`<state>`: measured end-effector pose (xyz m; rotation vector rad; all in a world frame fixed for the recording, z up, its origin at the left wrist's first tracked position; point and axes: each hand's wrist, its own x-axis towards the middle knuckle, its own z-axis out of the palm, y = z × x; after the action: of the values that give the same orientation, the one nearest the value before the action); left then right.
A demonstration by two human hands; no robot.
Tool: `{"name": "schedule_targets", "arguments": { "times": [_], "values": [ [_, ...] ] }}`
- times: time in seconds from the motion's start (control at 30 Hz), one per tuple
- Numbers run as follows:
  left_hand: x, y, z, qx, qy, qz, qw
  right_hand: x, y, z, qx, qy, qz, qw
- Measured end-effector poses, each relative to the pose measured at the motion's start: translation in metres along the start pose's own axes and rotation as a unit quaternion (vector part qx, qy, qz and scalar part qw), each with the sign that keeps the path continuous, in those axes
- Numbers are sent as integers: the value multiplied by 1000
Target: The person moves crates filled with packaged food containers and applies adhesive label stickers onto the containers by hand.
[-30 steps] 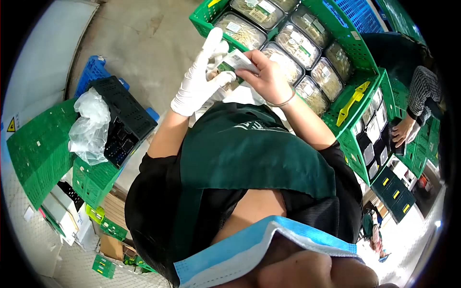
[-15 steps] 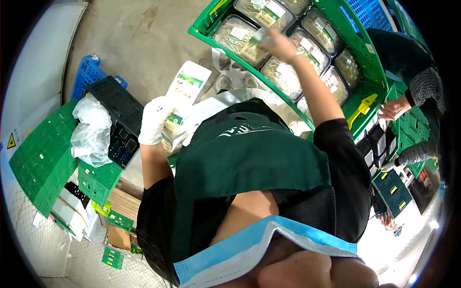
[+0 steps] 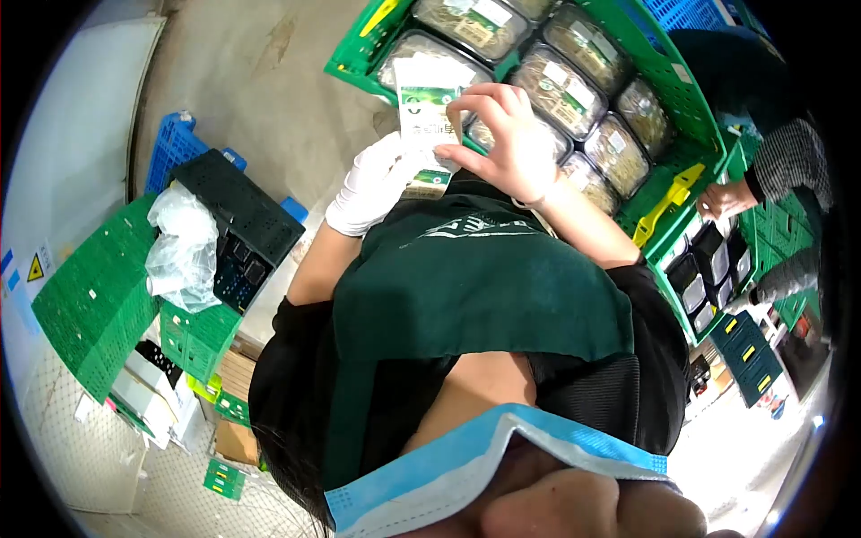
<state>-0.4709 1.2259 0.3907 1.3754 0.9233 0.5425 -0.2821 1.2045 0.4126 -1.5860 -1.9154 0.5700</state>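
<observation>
My left hand [image 3: 375, 184], in a white glove, is closed around a strip of green-and-white printed labels [image 3: 429, 112], held upright in front of my apron. The strip's lower end [image 3: 429, 184] shows below the glove. My bare right hand [image 3: 511, 148] is at the strip's right edge, its thumb and forefinger curled onto a label. Just beyond both hands stands a green crate [image 3: 701, 121] holding several clear-lidded black packs [image 3: 560, 90] of pale, thin strands. Some packs bear green-and-white labels. My hands and the strip partly hide the nearest packs.
A yellow handle [image 3: 668, 204] is on the crate's near right side. On the right, another person's hand [image 3: 726, 199] is by a crate of dark packs [image 3: 713, 269]. At left, a clear plastic bag [image 3: 182, 247] lies over green and black crates [image 3: 224, 202].
My right hand has left the pack in the crate and come back to the label strip. My left hand has moved right and up with the strip, nearer the crate.
</observation>
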Motion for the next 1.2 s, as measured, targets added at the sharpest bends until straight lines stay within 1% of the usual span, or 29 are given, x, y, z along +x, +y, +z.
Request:
{"name": "schedule_targets", "arguments": {
  "times": [0.03,0.07,0.13,0.2,0.23,0.27,0.33,0.37,0.4,0.43,0.47,0.5,0.53,0.6,0.63,0.7,0.73,0.8,0.83,0.87,0.9,0.93,0.97,1.0,1.07,1.1,1.13,1.17,1.2],
  "values": [
    [3,4,4,0,-8,5,1000,-4,3,-1,-28,12,24,999],
    [5,7,5,26,-36,4,999,-7,6,-5,-46,50,14,998],
    [6,11,5,54,-69,3,996,-13,7,-17,-4,80,-8,997],
    [8,16,8,167,-172,-18,971,-23,16,-27,88,-25,55,994],
    [8,14,12,148,-173,-13,974,-28,20,-26,186,-31,140,972],
    [11,16,15,149,-182,-9,972,-33,21,-31,186,-38,157,969],
    [15,25,14,184,-241,-50,952,-46,24,-32,146,-36,151,977],
    [18,33,13,167,-266,-105,944,-51,25,-32,150,-38,142,978],
    [20,38,21,169,-272,-106,941,-55,24,-35,161,-47,127,978],
    [22,42,33,212,-160,10,964,-59,22,-35,191,-39,125,973],
    [24,45,44,246,-43,127,960,-64,21,-32,220,-32,124,967],
    [29,47,51,228,-105,168,953,-72,24,-24,247,-41,140,958],
    [22,30,61,111,-105,44,987,-76,21,-24,249,-42,171,952],
    [16,18,74,1,-87,-68,994,-78,17,-37,204,-33,183,961],
    [15,18,79,1,-88,-70,994,-79,20,-42,205,-33,185,961],
    [12,15,87,-41,-86,-75,993,-86,25,-49,299,-109,252,914],
    [11,14,87,-41,-87,-79,992,-89,28,-47,302,-98,267,910],
    [13,13,84,54,-114,-71,989,-89,35,-48,301,-148,319,886],
    [12,3,78,46,-126,-86,987,-89,40,-51,302,-149,319,886],
    [12,-1,74,46,-126,-88,987,-90,46,-53,211,-97,274,933],
    [12,0,72,82,-139,-63,985,-91,54,-56,119,-44,224,966],
    [12,-1,72,117,-153,-38,981,-83,72,-69,116,8,309,944],
    [9,-8,72,140,-79,-6,987,-77,102,-78,49,37,319,946],
    [9,-12,62,92,-80,-83,989,-86,147,-75,73,1,286,955],
    [7,-21,46,-23,-46,-116,992,-94,164,-47,-13,-152,299,942],
    [9,-22,41,-21,-45,-118,992,-105,174,-22,-47,-176,268,946],
    [10,-23,36,-13,-65,-133,989,-119,181,5,-81,-200,235,948],
    [10,-24,34,-6,-85,-149,985,-130,183,25,-119,-159,227,953],
    [10,-17,39,-6,-82,-152,985,-136,196,40,-213,-191,230,930]
  ]
}}
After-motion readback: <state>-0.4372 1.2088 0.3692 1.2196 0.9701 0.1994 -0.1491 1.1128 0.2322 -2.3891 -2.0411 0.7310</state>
